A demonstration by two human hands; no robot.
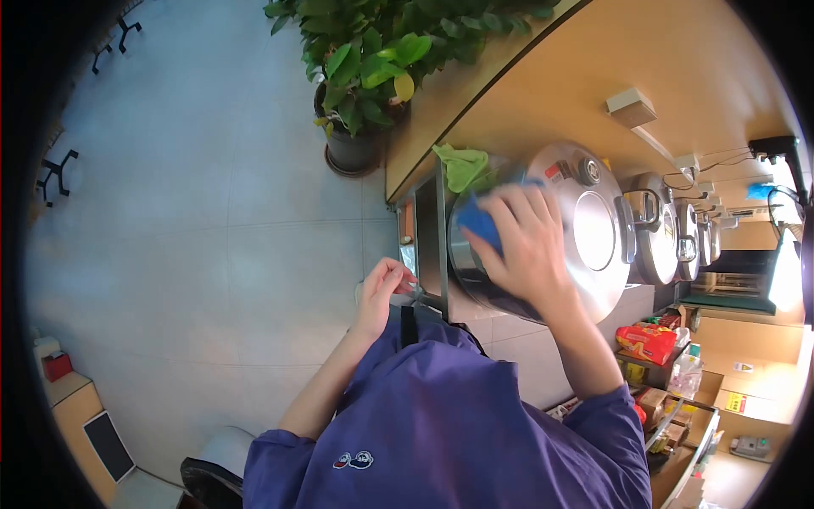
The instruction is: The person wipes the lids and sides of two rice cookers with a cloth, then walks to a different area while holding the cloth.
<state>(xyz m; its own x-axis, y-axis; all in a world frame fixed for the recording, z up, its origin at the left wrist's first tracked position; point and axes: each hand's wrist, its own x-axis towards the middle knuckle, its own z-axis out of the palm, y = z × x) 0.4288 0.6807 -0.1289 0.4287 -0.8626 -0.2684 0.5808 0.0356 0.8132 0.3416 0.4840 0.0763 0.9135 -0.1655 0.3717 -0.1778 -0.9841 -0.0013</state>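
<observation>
My right hand point(527, 242) is closed over a blue cloth point(482, 225) and presses it against the side of a big shiny metal pot point(606, 280). The hand is slightly blurred. The pot has a domed lid with a dark knob-like fitting point(589, 172) and a black side handle point(627, 229). Near my waist, beside the edge of the metal stand point(434, 242), my left hand point(383, 293) has its fingers curled together; whether anything is in them is hidden. A green cloth point(462, 167) lies at the corner of the stand, just past the pot.
More metal pots point(655, 237) stand in a row beyond the first. A potted plant point(352, 148) is on the floor by the wooden panel point(509, 93). Packets and boxes fill a shelf point(649, 343) at the right. A bin-like white container point(225, 450) stands at lower left.
</observation>
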